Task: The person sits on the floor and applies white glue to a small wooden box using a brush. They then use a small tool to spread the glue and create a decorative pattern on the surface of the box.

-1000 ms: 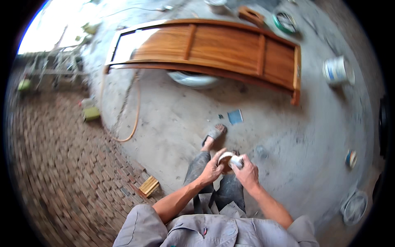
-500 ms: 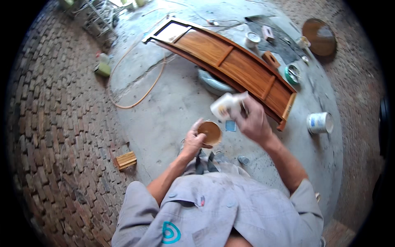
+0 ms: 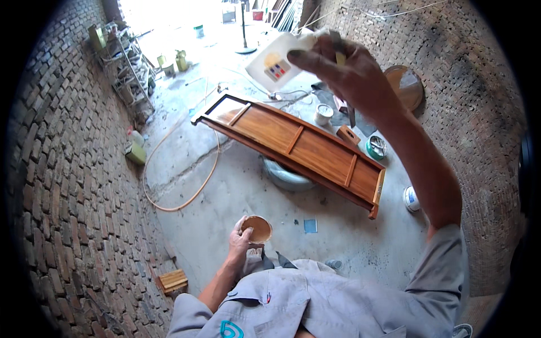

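Note:
My left hand (image 3: 240, 239) grips a round, shallow tub (image 3: 257, 230) by its rim, low and close to my body. Tan-brown stuff coats or fills the tub's inside. High in front of me, my right hand (image 3: 344, 67) is closed round the narrow end of a white plastic bottle (image 3: 273, 63), which lies tilted with its label showing. A thin, dark blade-like piece (image 3: 352, 115) sticks out below the same hand; its kind is unclear. Beyond both hands a varnished wooden panel (image 3: 293, 149) with crossbars rests aslant on a rounded grey-blue support (image 3: 286, 176).
Behind the panel stand a white bucket (image 3: 323, 114), a wooden block (image 3: 348, 135) and a green tub (image 3: 376, 147). Another white bucket (image 3: 411, 199) is at right. An orange hose (image 3: 191, 200) loops at left. Brick walls (image 3: 73, 186) rise on both sides.
My right hand has lifted the white bottle up and forward, away from the tub. My left hand still holds the tub. The view has tilted up, showing more of the bright far area.

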